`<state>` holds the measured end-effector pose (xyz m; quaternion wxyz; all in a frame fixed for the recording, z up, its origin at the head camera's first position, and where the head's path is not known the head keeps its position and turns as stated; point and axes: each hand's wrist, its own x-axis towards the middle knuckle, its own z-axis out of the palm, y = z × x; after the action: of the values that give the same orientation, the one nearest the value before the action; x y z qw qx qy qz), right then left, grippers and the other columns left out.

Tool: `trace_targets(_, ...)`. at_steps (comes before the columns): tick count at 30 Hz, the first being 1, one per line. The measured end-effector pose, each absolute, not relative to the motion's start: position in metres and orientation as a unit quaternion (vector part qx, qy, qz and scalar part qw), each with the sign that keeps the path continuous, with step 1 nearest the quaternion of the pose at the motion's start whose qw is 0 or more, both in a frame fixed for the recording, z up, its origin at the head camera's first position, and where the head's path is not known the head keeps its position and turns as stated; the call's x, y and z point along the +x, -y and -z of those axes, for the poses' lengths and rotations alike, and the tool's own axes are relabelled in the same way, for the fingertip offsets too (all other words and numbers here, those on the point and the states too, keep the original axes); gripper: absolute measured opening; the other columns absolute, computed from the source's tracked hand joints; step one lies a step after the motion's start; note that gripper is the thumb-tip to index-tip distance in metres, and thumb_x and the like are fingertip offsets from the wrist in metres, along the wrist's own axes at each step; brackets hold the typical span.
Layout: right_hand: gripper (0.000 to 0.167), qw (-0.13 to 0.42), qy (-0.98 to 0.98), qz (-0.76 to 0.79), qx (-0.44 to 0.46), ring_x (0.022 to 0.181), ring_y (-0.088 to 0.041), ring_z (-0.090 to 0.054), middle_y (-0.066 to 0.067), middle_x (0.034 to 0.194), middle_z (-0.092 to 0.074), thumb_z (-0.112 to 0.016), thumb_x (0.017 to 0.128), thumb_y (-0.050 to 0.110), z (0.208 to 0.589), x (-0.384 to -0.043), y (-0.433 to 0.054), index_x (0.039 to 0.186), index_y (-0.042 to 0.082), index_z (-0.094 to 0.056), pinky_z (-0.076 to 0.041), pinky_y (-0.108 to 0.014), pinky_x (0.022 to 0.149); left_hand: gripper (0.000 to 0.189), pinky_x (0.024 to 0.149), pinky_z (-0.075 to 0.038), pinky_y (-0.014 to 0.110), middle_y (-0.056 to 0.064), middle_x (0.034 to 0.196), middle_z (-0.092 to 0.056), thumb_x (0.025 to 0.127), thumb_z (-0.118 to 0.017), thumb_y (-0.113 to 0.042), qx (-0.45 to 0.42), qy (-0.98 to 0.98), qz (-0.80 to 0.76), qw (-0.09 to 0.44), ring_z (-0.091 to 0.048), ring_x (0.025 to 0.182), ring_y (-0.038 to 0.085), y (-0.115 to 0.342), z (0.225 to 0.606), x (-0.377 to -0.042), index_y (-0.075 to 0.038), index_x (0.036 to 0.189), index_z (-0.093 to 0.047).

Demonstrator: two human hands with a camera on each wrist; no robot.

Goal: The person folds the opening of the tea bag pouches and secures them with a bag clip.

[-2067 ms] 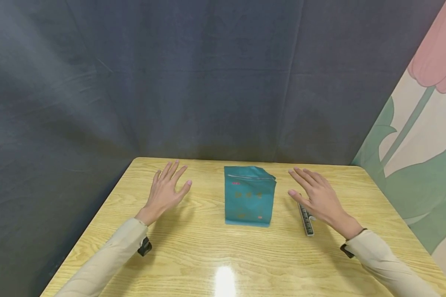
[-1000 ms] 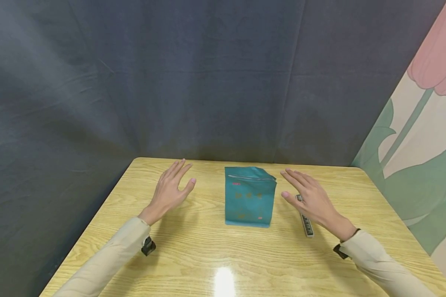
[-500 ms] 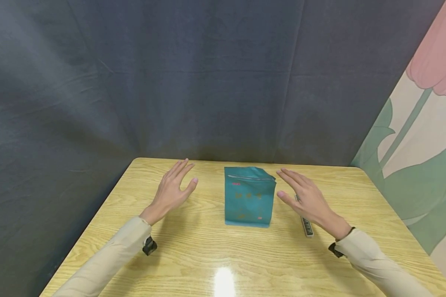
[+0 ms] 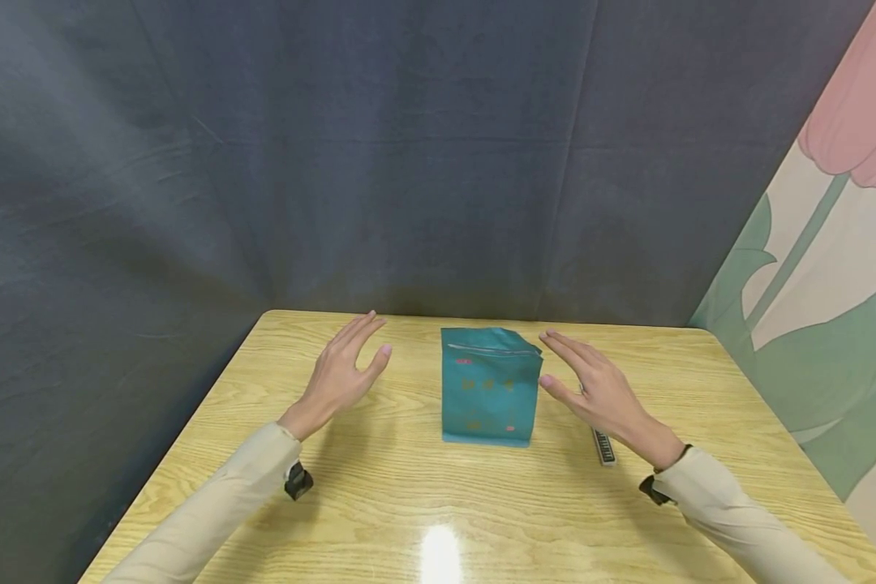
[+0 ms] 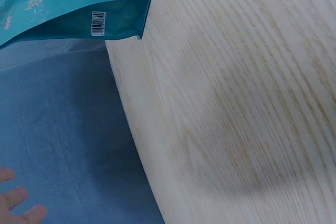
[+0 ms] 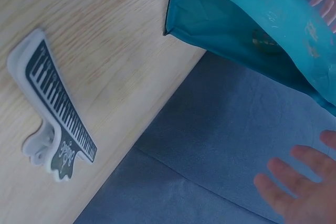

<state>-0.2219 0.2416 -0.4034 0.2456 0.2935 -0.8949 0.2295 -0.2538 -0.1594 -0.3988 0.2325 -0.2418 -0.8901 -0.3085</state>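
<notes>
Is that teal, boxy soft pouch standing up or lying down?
Upright: the teal, boxy soft pouch stands with its bottom edge on the yellow wood-grain table, its printed front facing the head camera.

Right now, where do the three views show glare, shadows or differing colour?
Head view: glare on the near part of the yellowish table, soft shadows below the left hand and right hand; left wrist: table paler, softly shadowed; right wrist: cooler tint, stripes on the clip distinct.

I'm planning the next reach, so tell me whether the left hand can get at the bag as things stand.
Probably yes: the left hand holds nothing, its thumb spread, and nothing visible stands between it and the bag.
</notes>
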Motion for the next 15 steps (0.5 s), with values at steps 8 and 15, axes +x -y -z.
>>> trace_targets(8, 0.064, 0.246, 0.896, -0.231, 0.289, 0.129, -0.041, -0.048, -0.014, 0.146, -0.049, -0.070, 0.093, 0.034, 0.4026, -0.2205, -0.2381, 0.148, 0.012, -0.047, -0.041, -0.062, 0.097, 0.053, 0.107, -0.035, 0.057, 0.005, 0.151, -0.045, 0.101, -0.047, -0.048, -0.250, 0.885, 0.314, 0.234, -0.040, 0.139, 0.030, 0.1570, 0.3967, -0.2542, -0.018, 0.145, -0.053)
trace_targets(15, 0.065, 0.240, 0.899, -0.234, 0.282, 0.128, -0.040, -0.050, -0.013, 0.146, -0.050, -0.071, 0.092, 0.034, 0.3996, -0.2190, -0.2364, 0.149, 0.014, -0.047, -0.044, -0.061, 0.094, 0.052, 0.105, -0.037, 0.059, 0.006, 0.151, -0.045, 0.101, -0.047, -0.047, -0.260, 0.882, 0.317, 0.234, -0.043, 0.135, 0.036, 0.1546, 0.3943, -0.2539, -0.019, 0.145, -0.052)
